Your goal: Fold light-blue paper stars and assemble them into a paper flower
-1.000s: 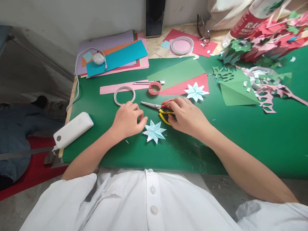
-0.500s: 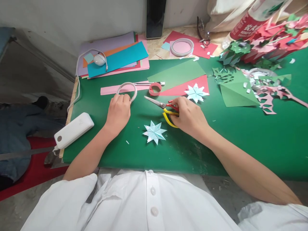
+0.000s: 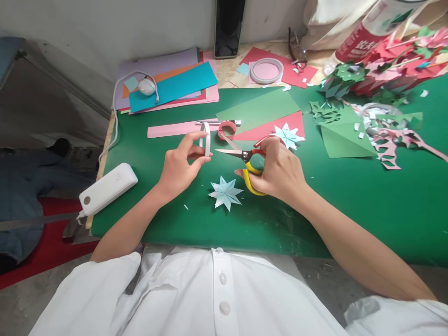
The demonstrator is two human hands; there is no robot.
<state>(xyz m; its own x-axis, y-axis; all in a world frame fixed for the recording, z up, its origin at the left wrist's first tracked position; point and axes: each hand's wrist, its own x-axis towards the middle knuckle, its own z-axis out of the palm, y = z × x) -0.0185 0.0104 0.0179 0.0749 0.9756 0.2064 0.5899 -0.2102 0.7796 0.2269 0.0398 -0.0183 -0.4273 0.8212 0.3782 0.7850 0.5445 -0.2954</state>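
Between thumb and fingers, my left hand (image 3: 180,168) holds a roll of white tape (image 3: 207,140) on edge above the table. My right hand (image 3: 283,165) grips scissors (image 3: 247,155) with red and yellow handles; their blades are parted and point left toward the tape roll. Below the blades, a light-blue folded paper star (image 3: 226,192) lies on the green tabletop (image 3: 168,224). A second blue paper star (image 3: 287,135) rests on a red paper sheet (image 3: 276,127), just behind my right hand. Behind the blades sits a small red paper ring (image 3: 227,127).
A white power bank (image 3: 108,189) lies at the left edge. Coloured paper sheets (image 3: 175,86) are stacked at the back left, near a phone (image 3: 229,28). Green paper (image 3: 346,133), pink cutouts, paper flowers (image 3: 385,74) and a bottle (image 3: 367,32) occupy the right side.
My left hand has lifted the tape roll off the table, turned it on edge and moved it right. The scissor blades have opened wider, with my right hand slightly farther right.
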